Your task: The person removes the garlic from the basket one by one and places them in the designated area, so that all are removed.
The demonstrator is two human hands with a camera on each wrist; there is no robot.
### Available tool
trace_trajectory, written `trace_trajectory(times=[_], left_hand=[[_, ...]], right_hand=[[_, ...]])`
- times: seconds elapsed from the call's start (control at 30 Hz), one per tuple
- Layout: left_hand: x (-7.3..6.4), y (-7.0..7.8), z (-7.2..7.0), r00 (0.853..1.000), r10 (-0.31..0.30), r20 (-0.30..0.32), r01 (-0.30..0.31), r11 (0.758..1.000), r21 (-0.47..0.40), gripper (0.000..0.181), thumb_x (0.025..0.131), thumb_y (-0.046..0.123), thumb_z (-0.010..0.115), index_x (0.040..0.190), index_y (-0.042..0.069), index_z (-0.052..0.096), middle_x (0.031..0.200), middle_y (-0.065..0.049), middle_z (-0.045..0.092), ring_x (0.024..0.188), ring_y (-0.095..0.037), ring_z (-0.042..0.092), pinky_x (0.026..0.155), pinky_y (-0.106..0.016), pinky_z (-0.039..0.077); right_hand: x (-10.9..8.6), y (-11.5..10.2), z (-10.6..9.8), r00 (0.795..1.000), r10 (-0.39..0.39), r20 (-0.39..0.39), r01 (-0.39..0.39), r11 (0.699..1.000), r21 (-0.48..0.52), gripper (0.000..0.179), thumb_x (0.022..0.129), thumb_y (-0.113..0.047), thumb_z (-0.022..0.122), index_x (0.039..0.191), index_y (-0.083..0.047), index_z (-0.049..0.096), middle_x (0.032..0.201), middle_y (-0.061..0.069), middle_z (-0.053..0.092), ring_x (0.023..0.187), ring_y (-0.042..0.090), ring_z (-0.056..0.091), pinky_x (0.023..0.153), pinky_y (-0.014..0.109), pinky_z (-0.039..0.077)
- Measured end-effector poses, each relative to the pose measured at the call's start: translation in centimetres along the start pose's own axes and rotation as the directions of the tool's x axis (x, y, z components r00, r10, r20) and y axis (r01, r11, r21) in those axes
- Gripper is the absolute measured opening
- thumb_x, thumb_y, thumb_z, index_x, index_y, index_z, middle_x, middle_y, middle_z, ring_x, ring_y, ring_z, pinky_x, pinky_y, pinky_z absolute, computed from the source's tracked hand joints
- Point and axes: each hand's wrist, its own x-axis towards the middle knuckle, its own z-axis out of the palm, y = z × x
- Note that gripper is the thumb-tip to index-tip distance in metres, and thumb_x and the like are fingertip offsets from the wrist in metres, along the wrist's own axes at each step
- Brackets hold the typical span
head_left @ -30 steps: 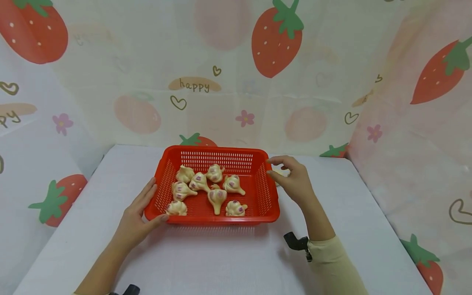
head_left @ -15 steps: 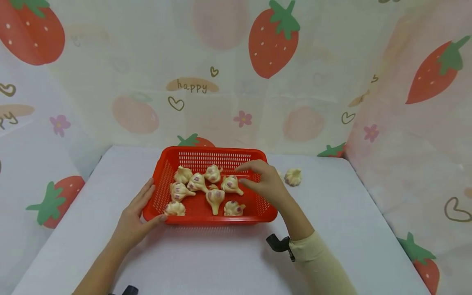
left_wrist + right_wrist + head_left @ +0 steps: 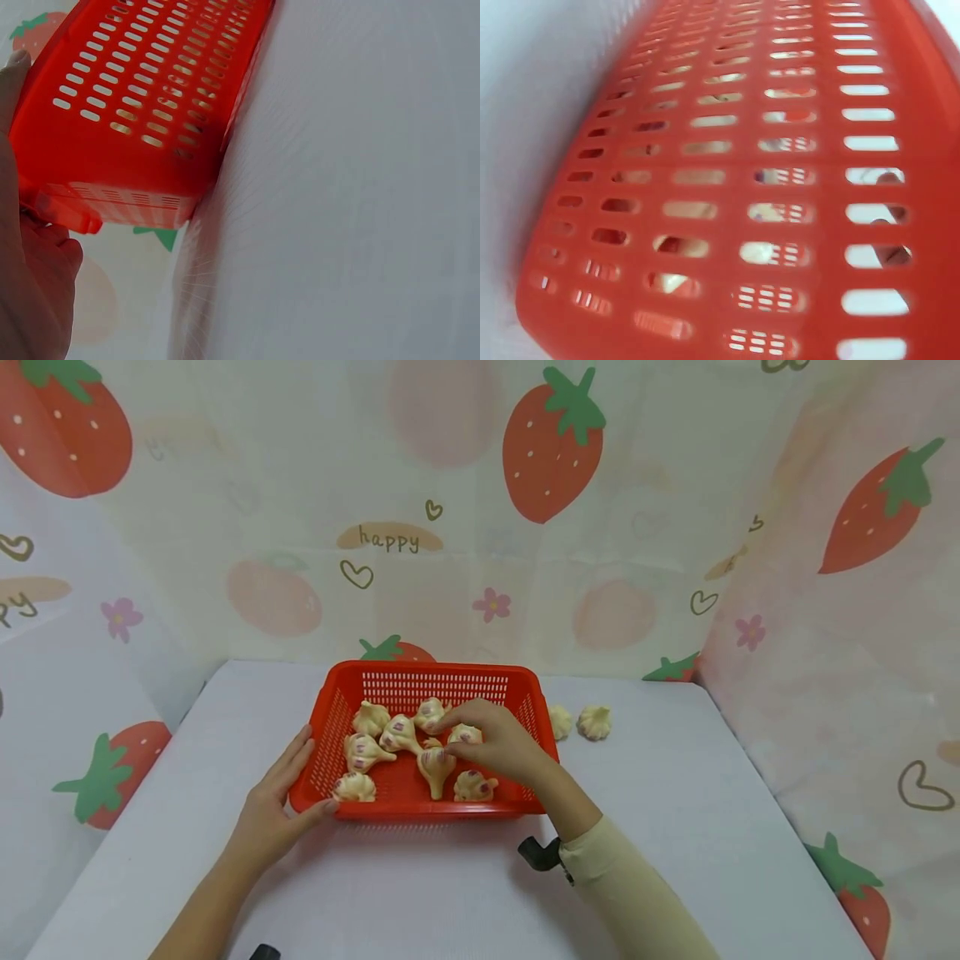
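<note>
Several garlic bulbs [image 3: 401,734] with purple marks lie in a red perforated basket [image 3: 435,808] on the table. At the basket's near left corner, my left hand [image 3: 272,806] grips the rim, fingers along the left side and thumb at the front edge. The left wrist view shows this left hand [image 3: 34,292] against the basket's wall. My right hand [image 3: 498,745] reaches over the right side into the basket. Its thumb and fingers are parted above a garlic bulb [image 3: 436,772] near the middle, and it partly covers another bulb [image 3: 467,734]. Only basket wall [image 3: 780,195] fills the right wrist view.
Two paler garlic bulbs, one farther right [image 3: 595,722] and one beside the basket [image 3: 560,722], lie on the white tabletop [image 3: 675,827]. Behind the table hangs a strawberry-print cloth [image 3: 465,577], which also covers both sides.
My right hand has moved left from the basket's right rim to over the bulbs inside, uncovering the two bulbs on the table at right. The left hand stays at its corner.
</note>
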Motion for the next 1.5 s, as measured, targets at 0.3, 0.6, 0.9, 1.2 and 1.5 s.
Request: trace_trajectory(times=[0.3, 0.6, 0.9, 1.2, 1.5], left_hand=[[0.0, -0.1, 0.0, 1.000, 0.001, -0.005, -0.001, 1.000, -0.005, 0.095, 0.082, 0.026, 0.088, 0.160, 0.012, 0.036, 0.169, 0.002, 0.028, 0.156, -0.020, 0.026, 0.103, 0.001, 0.024], [0.0, -0.2, 0.1, 1.000, 0.016, -0.017, -0.017, 1.000, -0.014, 0.095, 0.081, 0.024, 0.088, 0.159, 0.012, 0.037, 0.169, 0.001, 0.030, 0.156, -0.011, 0.024, 0.105, 0.000, 0.024], [0.0, -0.2, 0.2, 1.000, -0.014, -0.003, 0.014, 1.000, 0.020, 0.097, 0.081, 0.029, 0.088, 0.161, 0.016, 0.034, 0.169, 0.005, 0.027, 0.156, -0.014, 0.024, 0.101, -0.001, 0.027], [0.0, 0.0, 0.1, 1.000, 0.008, -0.008, -0.008, 1.000, 0.014, 0.096, 0.081, 0.027, 0.088, 0.160, 0.014, 0.035, 0.169, 0.002, 0.029, 0.156, -0.013, 0.025, 0.103, 0.000, 0.024], [0.0, 0.0, 0.1, 1.000, -0.020, 0.007, 0.020, 0.999, 0.031, 0.097, 0.082, 0.030, 0.087, 0.161, 0.017, 0.032, 0.170, 0.005, 0.026, 0.156, -0.020, 0.025, 0.100, -0.002, 0.027]], right_hand=[[1.1, 0.8, 1.1, 0.991, 0.042, 0.129, -0.038, 0.999, -0.031, 0.025, 0.094, -0.018, 0.076, 0.118, -0.020, 0.077, 0.119, -0.011, 0.070, 0.113, 0.010, 0.060, 0.098, 0.047, 0.055], [1.5, 1.5, 1.5, 0.975, 0.074, 0.212, -0.079, 0.997, 0.016, 0.021, 0.095, -0.014, 0.074, 0.116, -0.015, 0.077, 0.117, -0.007, 0.069, 0.116, 0.025, 0.061, 0.100, 0.047, 0.054], [1.8, 2.3, 1.9, 0.958, 0.098, 0.270, -0.084, 0.995, -0.062, 0.021, 0.096, -0.011, 0.071, 0.114, -0.017, 0.079, 0.118, -0.008, 0.071, 0.109, 0.013, 0.061, 0.093, 0.035, 0.058], [2.0, 3.0, 2.2, 0.948, 0.112, 0.299, -0.080, 0.990, -0.118, 0.023, 0.096, -0.013, 0.072, 0.115, -0.023, 0.079, 0.123, -0.014, 0.070, 0.112, 0.008, 0.059, 0.093, 0.026, 0.055], [2.6, 3.3, 2.6, 0.956, 0.081, 0.282, -0.014, 0.973, -0.231, 0.038, 0.092, -0.019, 0.077, 0.130, -0.022, 0.073, 0.130, -0.009, 0.069, 0.114, 0.010, 0.059, 0.093, 0.024, 0.054]])
